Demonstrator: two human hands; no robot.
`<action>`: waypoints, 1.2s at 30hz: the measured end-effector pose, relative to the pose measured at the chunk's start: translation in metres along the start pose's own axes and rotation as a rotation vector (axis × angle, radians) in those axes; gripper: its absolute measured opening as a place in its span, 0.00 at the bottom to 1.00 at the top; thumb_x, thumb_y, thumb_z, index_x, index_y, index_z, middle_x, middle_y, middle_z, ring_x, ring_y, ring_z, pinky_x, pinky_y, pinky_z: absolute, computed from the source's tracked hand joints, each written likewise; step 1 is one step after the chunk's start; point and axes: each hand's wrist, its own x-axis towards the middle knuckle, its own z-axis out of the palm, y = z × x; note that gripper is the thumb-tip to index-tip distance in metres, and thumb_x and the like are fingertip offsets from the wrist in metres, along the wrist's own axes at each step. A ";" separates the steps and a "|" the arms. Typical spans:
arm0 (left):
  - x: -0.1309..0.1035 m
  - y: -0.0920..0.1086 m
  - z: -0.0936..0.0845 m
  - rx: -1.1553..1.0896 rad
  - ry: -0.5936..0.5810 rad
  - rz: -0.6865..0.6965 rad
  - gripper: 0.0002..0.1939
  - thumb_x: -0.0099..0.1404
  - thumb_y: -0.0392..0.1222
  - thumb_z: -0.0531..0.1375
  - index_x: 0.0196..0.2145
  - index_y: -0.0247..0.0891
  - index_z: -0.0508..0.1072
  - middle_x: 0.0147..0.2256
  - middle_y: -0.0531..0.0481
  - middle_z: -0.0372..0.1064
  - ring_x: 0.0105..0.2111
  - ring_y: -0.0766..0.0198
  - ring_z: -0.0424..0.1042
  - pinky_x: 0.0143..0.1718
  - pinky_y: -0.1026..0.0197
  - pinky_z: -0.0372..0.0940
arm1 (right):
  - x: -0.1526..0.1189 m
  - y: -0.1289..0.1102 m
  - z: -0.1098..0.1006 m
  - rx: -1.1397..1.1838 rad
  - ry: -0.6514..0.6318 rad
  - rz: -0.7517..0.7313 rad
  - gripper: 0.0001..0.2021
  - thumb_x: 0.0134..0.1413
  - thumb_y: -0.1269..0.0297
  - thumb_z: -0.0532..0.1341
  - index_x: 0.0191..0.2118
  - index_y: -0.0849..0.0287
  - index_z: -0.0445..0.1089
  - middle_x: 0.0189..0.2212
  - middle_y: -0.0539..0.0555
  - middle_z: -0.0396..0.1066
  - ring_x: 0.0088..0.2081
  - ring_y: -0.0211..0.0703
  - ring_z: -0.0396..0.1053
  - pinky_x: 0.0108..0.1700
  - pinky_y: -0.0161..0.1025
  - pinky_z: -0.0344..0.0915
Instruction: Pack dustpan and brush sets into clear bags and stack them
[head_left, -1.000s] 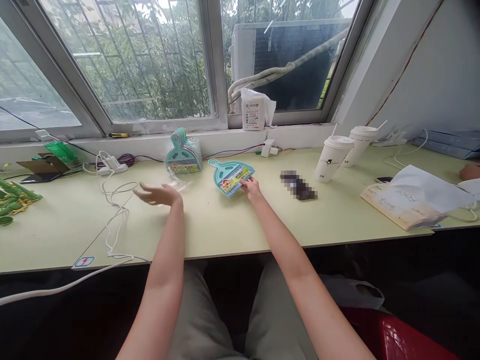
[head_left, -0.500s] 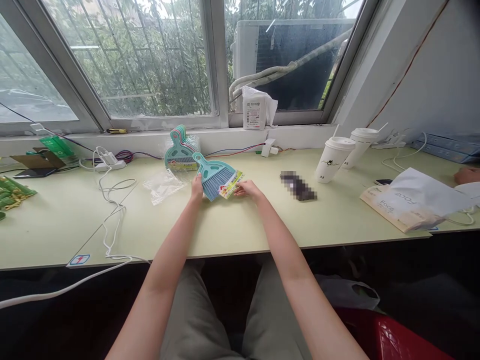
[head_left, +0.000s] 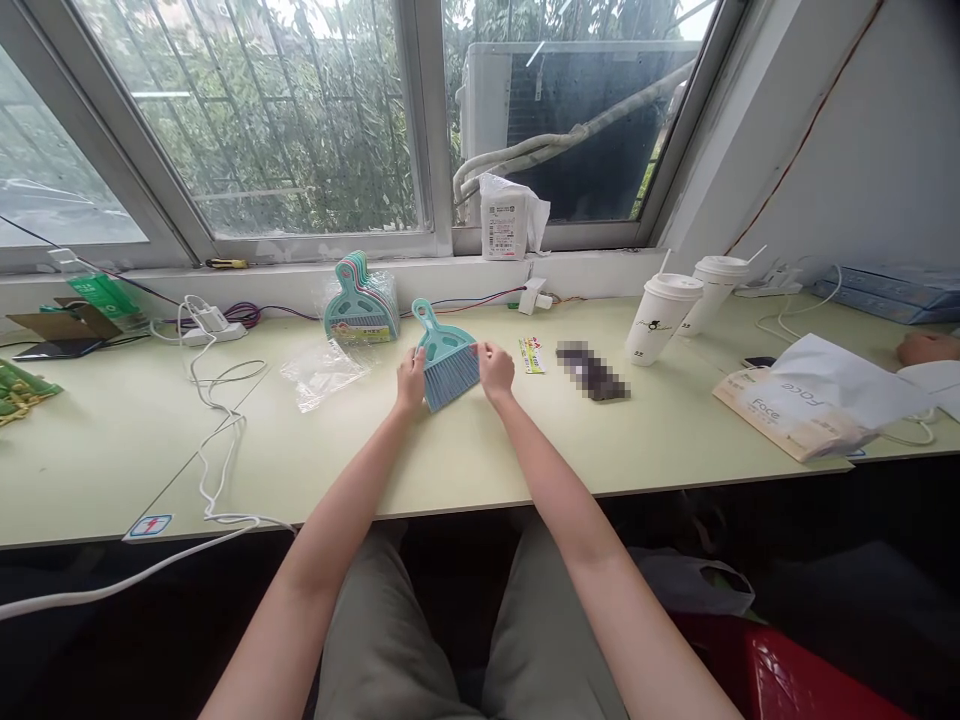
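Between the hands, left hand (head_left: 410, 378) and right hand (head_left: 496, 369) each grip the brush (head_left: 448, 357), seemingly unwrapped, bag (head_left: 322, 370) and label (head_left: 531, 354) lying apart.

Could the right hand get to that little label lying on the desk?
Probably yes. The label lies flat on the desk just beside the right hand, with bare surface between them. But that hand grips the small brush and would have to let go.

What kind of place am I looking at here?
Probably a small packing workroom: a long desk under a window, a stack of bagged brush sets, and takeaway cups.
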 end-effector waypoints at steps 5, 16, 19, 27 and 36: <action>-0.024 0.027 0.008 -0.008 -0.154 0.183 0.19 0.67 0.51 0.57 0.51 0.42 0.73 0.45 0.46 0.74 0.47 0.54 0.70 0.49 0.60 0.61 | -0.016 -0.008 0.010 -0.353 0.032 -0.441 0.13 0.64 0.59 0.53 0.46 0.58 0.69 0.48 0.61 0.66 0.53 0.51 0.60 0.54 0.45 0.60; 0.013 0.010 -0.015 0.144 0.020 0.112 0.11 0.65 0.41 0.56 0.39 0.37 0.77 0.34 0.47 0.74 0.38 0.55 0.71 0.44 0.60 0.62 | -0.001 -0.026 -0.008 -0.145 0.084 -0.374 0.20 0.69 0.60 0.37 0.37 0.56 0.64 0.37 0.55 0.64 0.41 0.43 0.63 0.46 0.39 0.61; 0.032 -0.007 -0.040 0.307 0.090 0.020 0.09 0.62 0.38 0.56 0.31 0.38 0.76 0.28 0.47 0.72 0.37 0.53 0.71 0.42 0.59 0.62 | 0.008 -0.022 -0.022 -0.293 0.121 -0.360 0.17 0.68 0.59 0.44 0.35 0.57 0.66 0.38 0.56 0.66 0.44 0.46 0.63 0.47 0.40 0.60; 0.038 -0.027 -0.056 0.558 -0.028 -0.194 0.10 0.51 0.41 0.65 0.17 0.41 0.68 0.24 0.45 0.70 0.42 0.48 0.72 0.42 0.58 0.63 | 0.019 0.031 -0.041 -0.754 0.049 -0.109 0.07 0.53 0.67 0.61 0.36 0.65 0.72 0.46 0.72 0.69 0.54 0.64 0.58 0.54 0.60 0.53; 0.030 -0.020 -0.054 0.881 -0.158 -0.194 0.07 0.62 0.43 0.58 0.34 0.39 0.74 0.44 0.39 0.73 0.49 0.48 0.69 0.45 0.55 0.62 | 0.014 0.010 -0.045 -1.005 -0.058 0.053 0.14 0.51 0.64 0.62 0.43 0.66 0.74 0.48 0.69 0.71 0.55 0.61 0.62 0.55 0.52 0.53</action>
